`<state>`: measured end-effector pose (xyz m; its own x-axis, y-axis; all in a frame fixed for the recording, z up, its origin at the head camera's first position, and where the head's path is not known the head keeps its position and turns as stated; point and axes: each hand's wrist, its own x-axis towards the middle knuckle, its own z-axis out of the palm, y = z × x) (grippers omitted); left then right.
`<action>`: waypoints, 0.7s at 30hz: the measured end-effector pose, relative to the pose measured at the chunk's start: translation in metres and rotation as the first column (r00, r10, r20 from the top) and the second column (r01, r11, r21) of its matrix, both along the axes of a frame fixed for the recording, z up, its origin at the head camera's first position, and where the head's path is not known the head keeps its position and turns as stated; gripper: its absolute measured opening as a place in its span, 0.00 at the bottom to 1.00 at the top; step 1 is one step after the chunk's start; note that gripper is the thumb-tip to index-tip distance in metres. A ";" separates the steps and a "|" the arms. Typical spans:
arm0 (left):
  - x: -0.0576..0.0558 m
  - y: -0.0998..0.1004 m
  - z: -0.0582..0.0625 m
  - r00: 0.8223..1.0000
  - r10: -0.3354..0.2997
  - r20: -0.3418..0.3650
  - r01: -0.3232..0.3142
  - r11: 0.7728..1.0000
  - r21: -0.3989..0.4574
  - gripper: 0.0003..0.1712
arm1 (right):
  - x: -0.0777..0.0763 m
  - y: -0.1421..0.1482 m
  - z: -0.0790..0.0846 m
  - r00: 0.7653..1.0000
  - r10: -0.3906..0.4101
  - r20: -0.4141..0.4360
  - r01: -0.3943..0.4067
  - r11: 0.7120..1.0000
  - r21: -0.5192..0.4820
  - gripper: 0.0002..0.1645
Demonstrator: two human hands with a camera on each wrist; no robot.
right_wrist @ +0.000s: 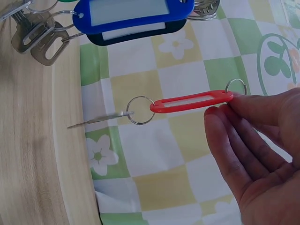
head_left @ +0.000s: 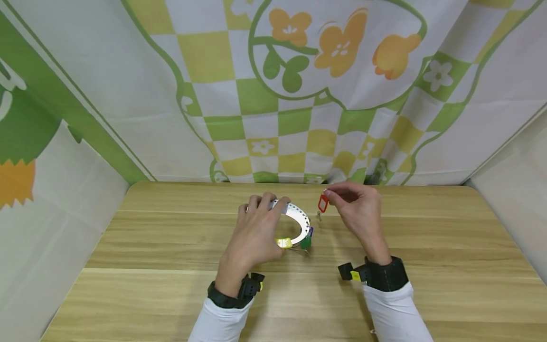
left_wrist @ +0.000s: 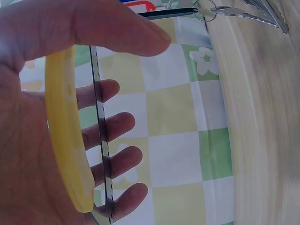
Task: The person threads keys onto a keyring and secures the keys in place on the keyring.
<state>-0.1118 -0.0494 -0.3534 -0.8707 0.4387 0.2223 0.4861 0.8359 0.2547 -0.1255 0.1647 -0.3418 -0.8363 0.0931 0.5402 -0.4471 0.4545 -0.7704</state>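
My left hand (head_left: 256,232) holds a large metal key hoop (head_left: 304,219) with a row of holes and a yellow grip (left_wrist: 65,131). The grip lies across the palm, with the fingers around the band. From the hoop hang a blue key tag (right_wrist: 129,11), a dark tag (right_wrist: 136,33), a green tag (head_left: 305,243) and several keys (right_wrist: 49,47). To the right of it, my right hand (head_left: 361,209) pinches the small split ring (right_wrist: 236,87) at one end of a red key tag (right_wrist: 192,101). A key (right_wrist: 101,120) dangles from the tag's other ring, apart from the hoop.
Both hands are above a light wooden table (head_left: 171,294). Behind its far edge hangs a checked curtain (head_left: 295,123) with flowers, and a pale side wall (head_left: 513,190) stands at the right. Black camera straps (head_left: 386,275) circle the wrists.
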 end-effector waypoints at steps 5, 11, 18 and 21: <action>0.000 0.000 0.000 1.000 -0.002 0.002 0.002 1.000 0.006 0.53 | 0.001 -0.003 0.001 1.000 0.004 0.015 -0.004 1.000 -0.010 0.04; 0.000 0.001 0.000 1.000 -0.001 0.009 0.001 1.000 0.003 0.53 | -0.007 0.001 -0.013 1.000 -0.021 0.008 0.021 1.000 0.006 0.04; 0.000 0.001 0.001 1.000 0.000 0.004 0.000 1.000 -0.003 0.52 | -0.017 0.007 -0.030 0.999 -0.042 -0.012 0.042 0.999 0.033 0.04; 0.000 0.000 0.000 1.000 0.001 0.006 -0.001 1.000 -0.007 0.52 | -0.018 0.008 -0.031 0.999 -0.039 -0.034 0.040 0.998 0.047 0.04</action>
